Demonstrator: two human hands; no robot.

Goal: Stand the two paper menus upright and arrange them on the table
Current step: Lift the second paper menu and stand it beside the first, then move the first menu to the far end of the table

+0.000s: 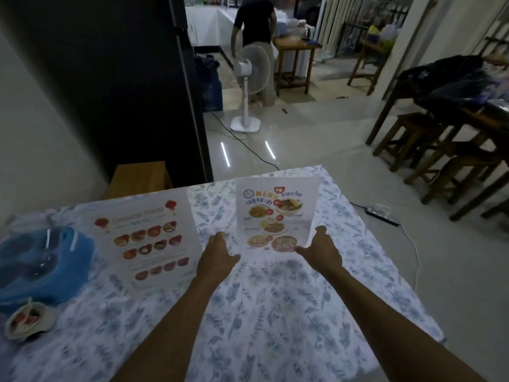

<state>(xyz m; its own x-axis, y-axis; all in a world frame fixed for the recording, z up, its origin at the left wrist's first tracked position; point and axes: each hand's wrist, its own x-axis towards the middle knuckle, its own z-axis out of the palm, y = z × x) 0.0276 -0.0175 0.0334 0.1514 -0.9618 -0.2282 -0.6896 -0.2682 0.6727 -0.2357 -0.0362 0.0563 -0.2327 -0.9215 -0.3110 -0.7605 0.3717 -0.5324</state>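
Two paper menus stand upright on the table [275, 312], which has a blue floral cloth. The left menu [148, 238] shows rows of small dishes. The right menu [272, 216] has the word MENU and several bowls of food. My left hand [217, 257] is at the right menu's lower left edge, fingers spread. On the other side, my right hand [319, 249] rests at its lower right corner, thumb touching the bottom. Whether either hand grips the paper is unclear.
A blue container [41, 260] sits at the table's left, with a small white bowl [27, 323] in front of it. Beyond the table are a white standing fan [250, 78], a person [256, 28], wooden stools [429, 144] and a power strip [382, 213] on the floor.
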